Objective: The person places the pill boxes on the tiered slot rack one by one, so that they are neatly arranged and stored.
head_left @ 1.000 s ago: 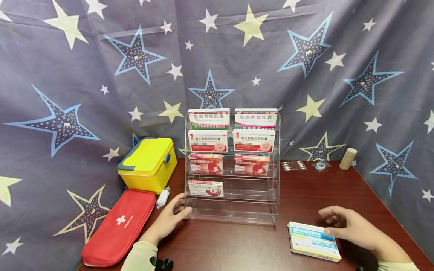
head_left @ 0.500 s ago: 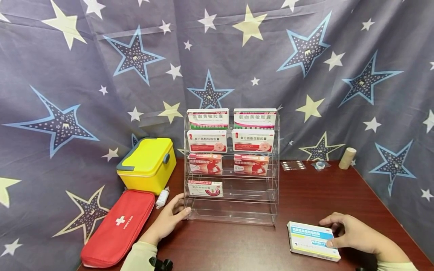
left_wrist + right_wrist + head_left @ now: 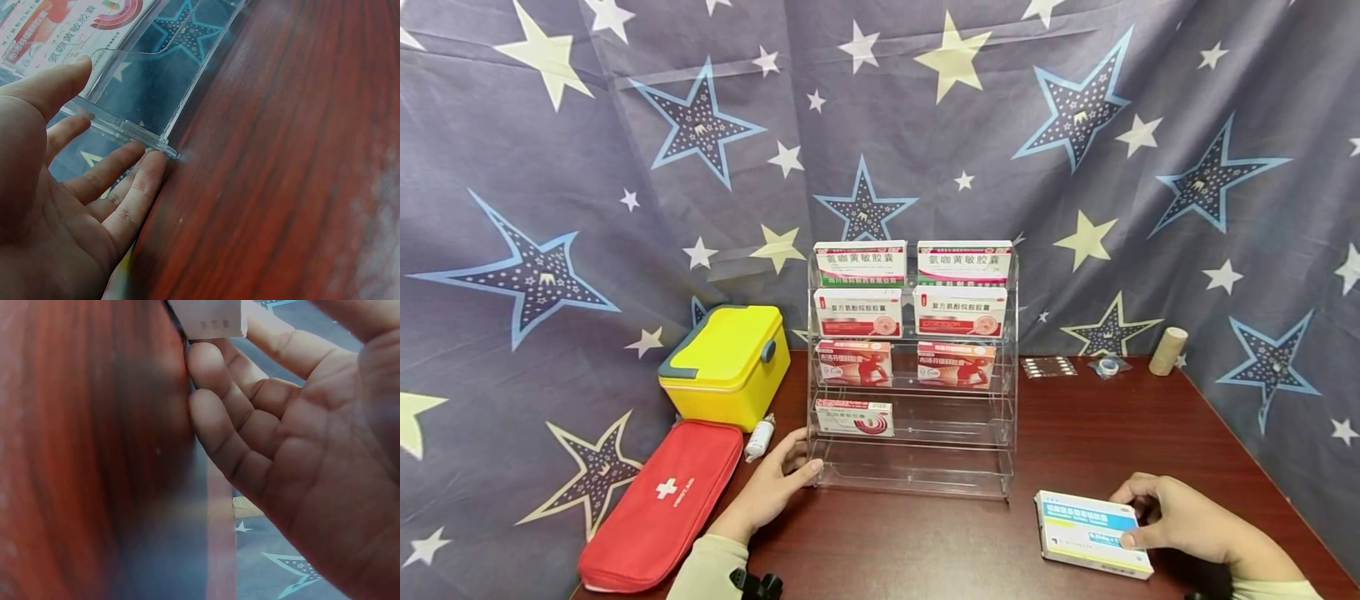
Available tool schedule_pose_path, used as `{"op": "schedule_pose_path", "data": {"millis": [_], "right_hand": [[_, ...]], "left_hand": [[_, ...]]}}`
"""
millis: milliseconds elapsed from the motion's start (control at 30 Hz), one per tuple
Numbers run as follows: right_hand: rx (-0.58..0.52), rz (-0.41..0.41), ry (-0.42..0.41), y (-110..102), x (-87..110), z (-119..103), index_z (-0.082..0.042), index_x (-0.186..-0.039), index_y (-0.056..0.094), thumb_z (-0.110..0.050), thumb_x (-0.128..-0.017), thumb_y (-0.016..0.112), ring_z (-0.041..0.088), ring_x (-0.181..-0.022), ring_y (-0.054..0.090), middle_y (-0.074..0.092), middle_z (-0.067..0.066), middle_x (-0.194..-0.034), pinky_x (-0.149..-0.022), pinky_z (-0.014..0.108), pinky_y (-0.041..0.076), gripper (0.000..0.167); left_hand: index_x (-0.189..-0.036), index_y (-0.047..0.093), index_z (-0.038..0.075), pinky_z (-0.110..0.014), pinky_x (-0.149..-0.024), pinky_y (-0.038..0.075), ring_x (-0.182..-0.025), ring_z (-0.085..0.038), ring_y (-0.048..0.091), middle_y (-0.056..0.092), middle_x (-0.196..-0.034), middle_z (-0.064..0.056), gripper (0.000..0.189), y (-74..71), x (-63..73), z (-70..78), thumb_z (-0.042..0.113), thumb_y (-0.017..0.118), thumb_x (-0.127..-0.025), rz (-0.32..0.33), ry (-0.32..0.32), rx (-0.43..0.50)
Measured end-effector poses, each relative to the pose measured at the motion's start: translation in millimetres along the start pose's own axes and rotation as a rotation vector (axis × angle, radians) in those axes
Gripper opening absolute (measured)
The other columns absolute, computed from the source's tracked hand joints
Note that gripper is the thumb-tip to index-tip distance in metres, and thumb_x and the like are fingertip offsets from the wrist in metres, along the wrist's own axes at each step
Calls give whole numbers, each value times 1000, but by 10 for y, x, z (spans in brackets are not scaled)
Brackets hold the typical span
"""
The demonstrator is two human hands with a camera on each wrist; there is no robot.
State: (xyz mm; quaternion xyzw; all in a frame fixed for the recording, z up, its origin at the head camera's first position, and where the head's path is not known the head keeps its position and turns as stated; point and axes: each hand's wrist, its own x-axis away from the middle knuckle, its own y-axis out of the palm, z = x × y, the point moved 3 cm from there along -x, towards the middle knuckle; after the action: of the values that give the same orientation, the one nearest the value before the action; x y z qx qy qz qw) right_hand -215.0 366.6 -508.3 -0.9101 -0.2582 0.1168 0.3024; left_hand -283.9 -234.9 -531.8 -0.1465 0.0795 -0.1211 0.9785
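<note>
A clear acrylic display rack point(image 3: 913, 482) stands in the middle of the table in the head view, with medicine boxes point(image 3: 854, 418) on its upper tiers. At its lower left corner my left hand point(image 3: 775, 486) holds the side edge, thumb in front; in the left wrist view the fingertips touch the clear plastic. A white, blue and yellow medicine box point(image 3: 1090, 533) lies flat at the right front. My right hand point(image 3: 1183, 517) grips its right end, thumb on top. In the right wrist view only a white end of that box point(image 3: 209, 319) shows; its underside is hidden.
Left of the rack are a yellow lidded case point(image 3: 730, 367), a red first-aid pouch point(image 3: 662, 504) and a small white wrapped roll point(image 3: 760, 437). Behind on the right lie a blister pack point(image 3: 1049, 367), a wrapped tape roll point(image 3: 1108, 365) and a tan bandage roll point(image 3: 1168, 351). A star-patterned curtain point(image 3: 925, 125) borders the table.
My right hand has moved slightly down and right, and its fingers have closed on the box's right end. The left hand, rack and box have stayed in place.
</note>
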Motion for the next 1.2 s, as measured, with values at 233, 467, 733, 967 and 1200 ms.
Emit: {"op": "schedule_pose_path", "data": {"millis": [233, 467, 733, 967, 1200], "right_hand": [[-98, -8, 15, -27, 35, 46, -7, -108, 67, -8, -88, 84, 11, -70, 59, 67, -1, -83, -57, 30, 49, 26], [-87, 4, 47, -87, 70, 56, -3, -124, 68, -9, -91, 82, 14, -86, 67, 72, 2, -105, -72, 27, 53, 37], [-114, 83, 40, -190, 141, 21, 0, -125, 66, -4, -101, 67, 17, -84, 72, 75, 6, -102, -68, 33, 58, 25], [12, 400, 92, -398, 253, -125, 3, -126, 64, -7, -102, 69, 15, -78, 70, 74, 4, -96, -66, 31, 58, 27], [211, 737, -47, -711, 166, -733, 0, -124, 69, 5, -92, 77, 4, -74, 70, 74, 0, -89, -64, 16, 52, 33]], "left_hand": [[-152, 48, 14, -34, -86, 55, -112, -28, 63, 60, -136, -23, 56, -1, -11, -21, 19, 71, -102, 20, -9, -22], [-152, 48, 16, -34, -86, 55, -112, -29, 62, 60, -136, -22, 56, 3, -9, 1, 20, 72, -102, 19, -20, -9], [-152, 46, 12, -32, -86, 55, -111, -28, 63, 59, -136, -25, 56, 9, -5, 1, 19, 70, -103, 8, -9, 3], [-152, 47, 14, -33, -86, 55, -111, -28, 62, 60, -136, -23, 56, 10, -7, -11, 19, 71, -102, 13, -26, 11], [-152, 47, 15, -33, -86, 55, -111, -30, 62, 59, -136, -24, 55, -1, -15, -9, 20, 71, -102, 7, -22, 1]]}}
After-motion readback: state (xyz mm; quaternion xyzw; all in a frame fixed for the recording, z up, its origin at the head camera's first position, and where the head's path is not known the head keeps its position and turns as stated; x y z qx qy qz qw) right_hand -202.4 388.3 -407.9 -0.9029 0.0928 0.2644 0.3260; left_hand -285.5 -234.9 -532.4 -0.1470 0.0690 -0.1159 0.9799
